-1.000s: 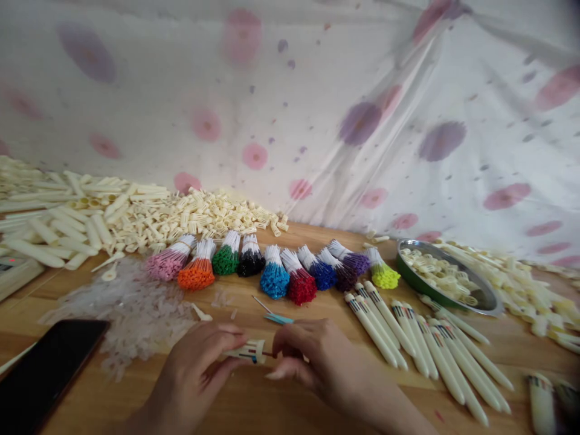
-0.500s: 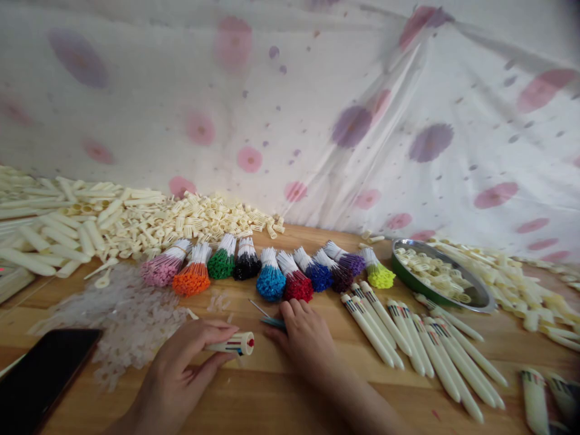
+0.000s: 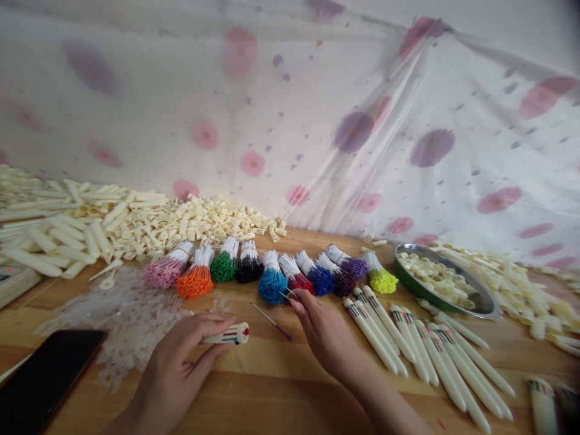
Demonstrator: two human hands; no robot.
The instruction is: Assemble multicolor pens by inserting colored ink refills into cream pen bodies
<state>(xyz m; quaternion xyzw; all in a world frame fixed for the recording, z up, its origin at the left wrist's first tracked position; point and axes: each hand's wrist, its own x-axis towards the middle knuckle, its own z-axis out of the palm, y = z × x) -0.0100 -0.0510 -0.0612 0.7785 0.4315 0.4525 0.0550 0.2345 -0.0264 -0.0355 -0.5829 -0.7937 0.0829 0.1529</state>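
Note:
My left hand [image 3: 185, 356] pinches a cream multicolour pen part [image 3: 229, 334], held sideways with its round end to the right. Dark, red and blue strips show in its slots, and a red piece sits in the end. My right hand [image 3: 324, 326] is closed on thin metal tweezers [image 3: 289, 293]. Their tips are at the light-blue ends of a bundle of refills [image 3: 272, 284]; whether they grip one I cannot tell. Between my hands, a thin rod with a purple end [image 3: 272, 321] lies on the wooden table [image 3: 272, 386].
Other refill bundles, such as the orange one [image 3: 194, 281] and the yellow one [image 3: 383, 278], form a row. Assembled pens [image 3: 435, 362] lie right, by a green-sided metal dish [image 3: 446, 302]. Clear bits [image 3: 131, 320], a phone [image 3: 49, 380] and cream parts [image 3: 194, 223] lie left.
My right hand has lifted and turned, bringing the tweezers from low over the table to the light-blue bundle. The purple-ended rod now lies uncovered. My left hand still holds the pen part.

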